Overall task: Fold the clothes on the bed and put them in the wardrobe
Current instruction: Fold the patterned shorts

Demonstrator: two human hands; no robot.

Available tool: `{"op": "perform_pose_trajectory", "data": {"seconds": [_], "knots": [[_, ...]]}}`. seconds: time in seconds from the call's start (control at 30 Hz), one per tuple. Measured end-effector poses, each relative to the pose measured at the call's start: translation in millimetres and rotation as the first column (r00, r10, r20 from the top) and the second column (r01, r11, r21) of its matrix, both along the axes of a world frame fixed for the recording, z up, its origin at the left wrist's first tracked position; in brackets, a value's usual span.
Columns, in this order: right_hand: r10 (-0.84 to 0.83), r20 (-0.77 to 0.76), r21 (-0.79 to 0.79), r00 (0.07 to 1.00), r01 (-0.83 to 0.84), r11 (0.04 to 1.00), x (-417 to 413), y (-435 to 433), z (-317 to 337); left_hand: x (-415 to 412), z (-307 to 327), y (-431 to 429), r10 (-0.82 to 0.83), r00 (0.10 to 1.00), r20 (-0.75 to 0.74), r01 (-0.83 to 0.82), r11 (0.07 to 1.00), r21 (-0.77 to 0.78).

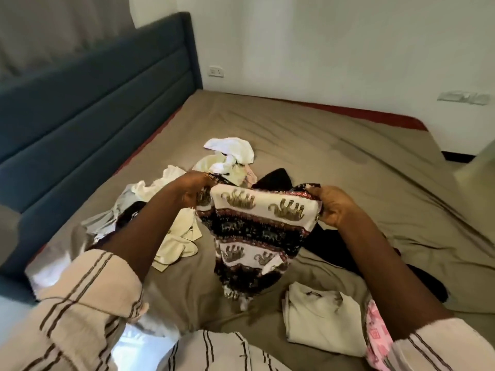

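Bed, olive sheet: elephant-print garment held above near edge, left hand and right hand pinching top corners. Likely light, limp, unslippery; best gripped along its top hem.

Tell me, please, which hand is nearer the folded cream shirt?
Right. The right hand, holding the elephant cloth, is straight beyond the shirt; the left hand, on the cloth's other end, is farther off to the left.

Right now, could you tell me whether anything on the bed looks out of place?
Yes: a heap of pale clothes lies crumpled left of the elephant-print garment, while the cream top at near right is neatly folded. Nothing looks damaged.
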State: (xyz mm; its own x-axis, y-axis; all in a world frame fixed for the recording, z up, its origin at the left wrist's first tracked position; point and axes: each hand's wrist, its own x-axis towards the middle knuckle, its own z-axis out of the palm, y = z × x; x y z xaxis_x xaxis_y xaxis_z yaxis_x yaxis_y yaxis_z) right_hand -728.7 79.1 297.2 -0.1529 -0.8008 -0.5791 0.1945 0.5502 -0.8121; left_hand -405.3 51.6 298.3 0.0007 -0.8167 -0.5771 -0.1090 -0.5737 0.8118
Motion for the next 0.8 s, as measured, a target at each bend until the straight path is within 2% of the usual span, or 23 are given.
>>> {"op": "perform_pose_trajectory", "data": {"seconds": [0.1, 0.17, 0.33, 0.43, 0.5, 0.57, 0.67, 0.73, 0.8], "knots": [[-0.043, -0.089, 0.031, 0.995, 0.046, 0.998, -9, -1, 1, 6, -1, -11, 0.070, 0.997, -0.041, -0.068, 0.997, 0.041], [-0.058, -0.091, 0.036, 0.994, 0.062, 0.997, -13, -6, -2, 9, -4, -19, 0.114, 0.993, -0.028, -0.113, 0.993, 0.042], [-0.099, 0.034, 0.038, 0.995, 0.097, 0.995, -18, -16, -4, 4, -1, -33, 0.240, 0.970, 0.038, -0.235, 0.967, -0.095], [-0.187, 0.010, -0.070, 0.982, 0.188, 0.980, -15, -27, -6, 5, -3, -42, 0.319, 0.947, 0.038, -0.308, 0.936, -0.168], [-0.217, -0.072, -0.176, 0.973, 0.202, 0.963, -9, -30, -9, 9, -7, -48, 0.338, 0.940, 0.045, -0.325, 0.929, -0.178], [-0.208, -0.188, -0.299, 0.960, 0.146, 0.943, -1, -28, -5, 11, -10, -48, 0.368, 0.928, 0.054, -0.348, 0.910, -0.223], [-0.196, -0.279, -0.456, 0.940, 0.050, 0.889, 3, -30, -2, 10, -6, -46, 0.427, 0.904, 0.008, -0.394, 0.843, -0.366], [-0.176, -0.305, -0.479, 0.936, 0.009, 0.878, 1, -34, 2, 11, 0, -43, 0.411, 0.912, -0.001, -0.367, 0.813, -0.452], [-0.109, -0.334, -0.453, 0.936, -0.058, 0.890, -3, -38, 5, 16, 4, -42, 0.297, 0.955, 0.009, -0.256, 0.836, -0.485]]}}
